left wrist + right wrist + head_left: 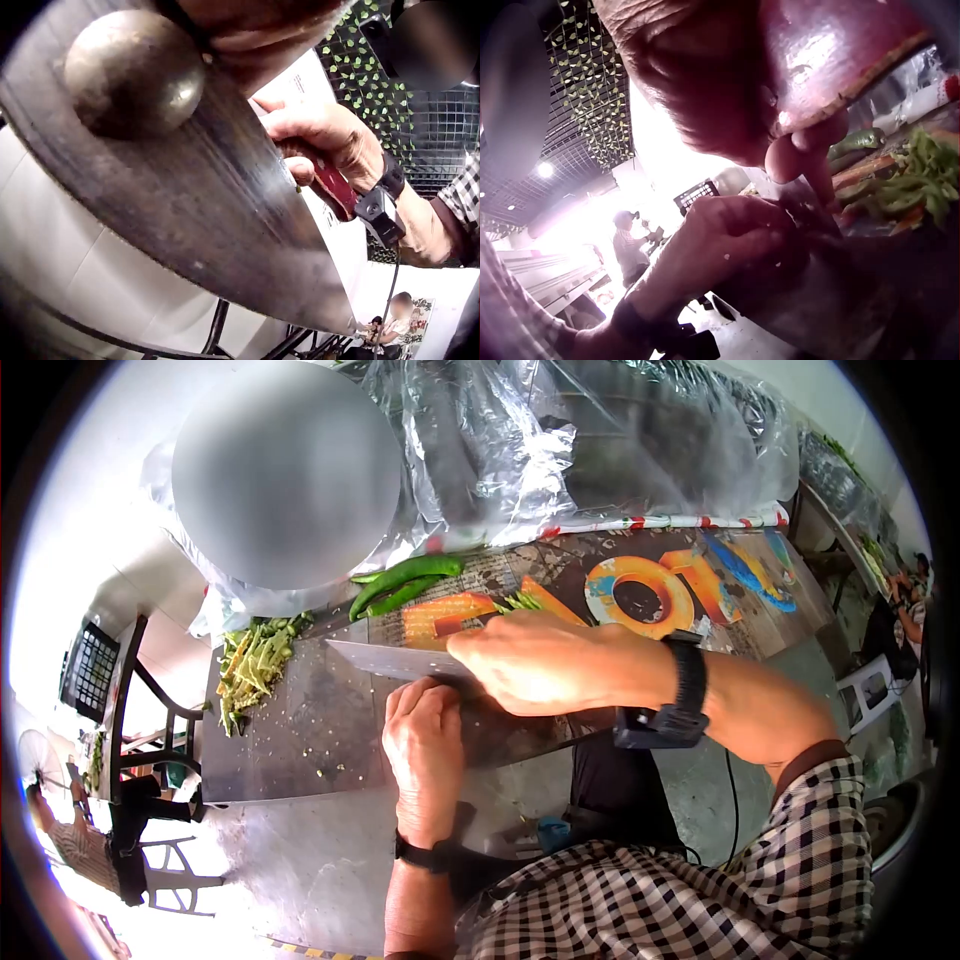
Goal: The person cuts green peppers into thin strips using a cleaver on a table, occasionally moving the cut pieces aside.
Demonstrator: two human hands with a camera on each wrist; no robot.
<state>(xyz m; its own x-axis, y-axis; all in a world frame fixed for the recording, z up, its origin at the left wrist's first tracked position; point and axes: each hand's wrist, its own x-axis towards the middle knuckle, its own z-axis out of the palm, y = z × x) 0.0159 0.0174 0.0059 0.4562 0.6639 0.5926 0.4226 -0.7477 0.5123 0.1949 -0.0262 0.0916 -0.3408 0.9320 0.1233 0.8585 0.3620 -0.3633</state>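
Observation:
My right hand point(545, 665) grips the red handle point(330, 184) of a broad-bladed knife point(385, 659). Its blade lies across the dark table, pointing left. My left hand point(425, 730) is just on the near side of the blade, fingers bent, knuckles close to the metal. Whatever is under those fingers is hidden, so I cannot tell if they hold anything. Beyond the blade lie long green peppers point(410, 575). Green cut strips point(922, 180) sit beyond my right hand. A pile of pale green strips point(255, 660) is at the table's left.
Clear plastic sheeting point(500, 450) covers things along the back. Small bits point(320, 772) are scattered near the front edge. A black crate point(88, 670) and a seated person point(95, 845) are off to the left; a white stool point(865, 695) stands at right.

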